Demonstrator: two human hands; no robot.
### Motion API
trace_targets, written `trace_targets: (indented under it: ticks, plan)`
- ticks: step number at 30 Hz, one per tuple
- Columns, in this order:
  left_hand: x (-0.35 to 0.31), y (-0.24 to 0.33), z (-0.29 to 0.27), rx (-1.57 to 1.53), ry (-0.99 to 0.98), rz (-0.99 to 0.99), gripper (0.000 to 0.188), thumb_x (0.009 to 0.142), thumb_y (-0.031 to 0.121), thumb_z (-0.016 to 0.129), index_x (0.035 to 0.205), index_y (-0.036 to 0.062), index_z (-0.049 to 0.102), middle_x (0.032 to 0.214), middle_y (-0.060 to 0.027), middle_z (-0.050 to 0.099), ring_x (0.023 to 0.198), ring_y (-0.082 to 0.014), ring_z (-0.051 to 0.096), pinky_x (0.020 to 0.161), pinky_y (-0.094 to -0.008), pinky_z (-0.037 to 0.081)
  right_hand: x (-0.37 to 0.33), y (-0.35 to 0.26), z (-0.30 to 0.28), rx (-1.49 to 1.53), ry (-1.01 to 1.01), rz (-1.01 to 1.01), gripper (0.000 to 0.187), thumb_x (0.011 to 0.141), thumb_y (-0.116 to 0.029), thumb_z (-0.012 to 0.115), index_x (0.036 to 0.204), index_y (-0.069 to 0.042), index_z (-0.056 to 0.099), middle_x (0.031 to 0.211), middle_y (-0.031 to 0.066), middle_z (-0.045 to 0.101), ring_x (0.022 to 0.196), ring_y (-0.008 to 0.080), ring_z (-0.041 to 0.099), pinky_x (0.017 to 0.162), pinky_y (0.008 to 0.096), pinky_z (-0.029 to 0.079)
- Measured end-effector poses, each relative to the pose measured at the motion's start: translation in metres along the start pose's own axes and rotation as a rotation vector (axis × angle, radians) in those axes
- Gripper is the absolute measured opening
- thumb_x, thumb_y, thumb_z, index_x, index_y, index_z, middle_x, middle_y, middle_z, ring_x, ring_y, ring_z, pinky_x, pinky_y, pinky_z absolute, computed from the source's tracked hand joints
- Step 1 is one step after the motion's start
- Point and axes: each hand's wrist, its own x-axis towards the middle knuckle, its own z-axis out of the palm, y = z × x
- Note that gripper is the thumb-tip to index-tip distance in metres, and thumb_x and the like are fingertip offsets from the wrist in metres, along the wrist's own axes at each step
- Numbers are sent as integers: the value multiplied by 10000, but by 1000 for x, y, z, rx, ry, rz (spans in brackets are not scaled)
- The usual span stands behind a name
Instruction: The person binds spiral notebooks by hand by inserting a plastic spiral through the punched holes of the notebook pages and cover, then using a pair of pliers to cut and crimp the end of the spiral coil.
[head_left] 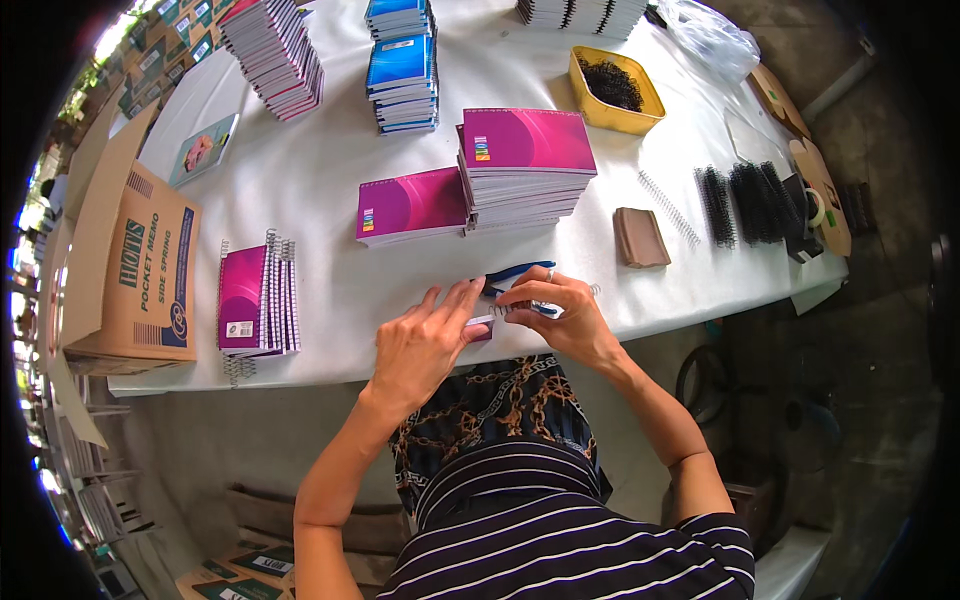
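Near the table's front edge, my left hand [420,335] is closed on a small notebook [482,328], most of it hidden under the fingers. Beside it, my right hand [562,312] pinches a thin spiral wire coil [500,311] at the notebook's edge; a coil end shows past the knuckles. A dark blue tool-like piece [520,272] is just beyond the right fingers, with another blue bit between them; whether the hand grips it is unclear. Further back stand a tall stack of purple notebooks [528,145] and a lower purple pile [412,203].
At left are spiral-bound purple notebooks [258,300] and an open cardboard box [140,270]. Blue notebooks [402,85] stand at the back. Right of centre lie a yellow tub [640,118] of black coils, a brown block [640,238], a loose coil [668,207] and black coil bundles [755,203].
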Motion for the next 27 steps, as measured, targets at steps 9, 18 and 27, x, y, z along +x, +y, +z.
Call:
trace_targets:
  ticks: [9, 18, 27]
  plan:
    - [1, 0, 1, -12, 34, 16, 551, 890, 415, 637, 1359, 134, 577, 1205, -57, 690, 1058, -286, 681, 740, -358, 596, 6, 7, -9, 51, -234, 76, 178, 844, -40, 723, 1021, -31, 717, 910, 88, 681, 803, 196, 623, 716, 334, 497]
    - [-3, 0, 4, 12, 34, 1, 572, 881, 409, 650, 1369, 122, 567, 1214, -67, 688, 1059, -311, 679, 770, -374, 593, 0, -10, -6, -525, -250, -142, 212, 886, -113, 673, 1041, -36, 551, 956, 90, 575, 890, 289, 635, 729, 404, 511]
    - [-5, 9, 2, 14, -53, 43, 655, 825, 448, 687, 1430, 278, 505, 1228, -22, 680, 1061, -260, 690, 723, -353, 600, 2, -24, -17, -412, -448, -48, 125, 868, -90, 647, 960, -23, 595, 1012, 205, 651, 925, 364, 635, 757, 451, 522]
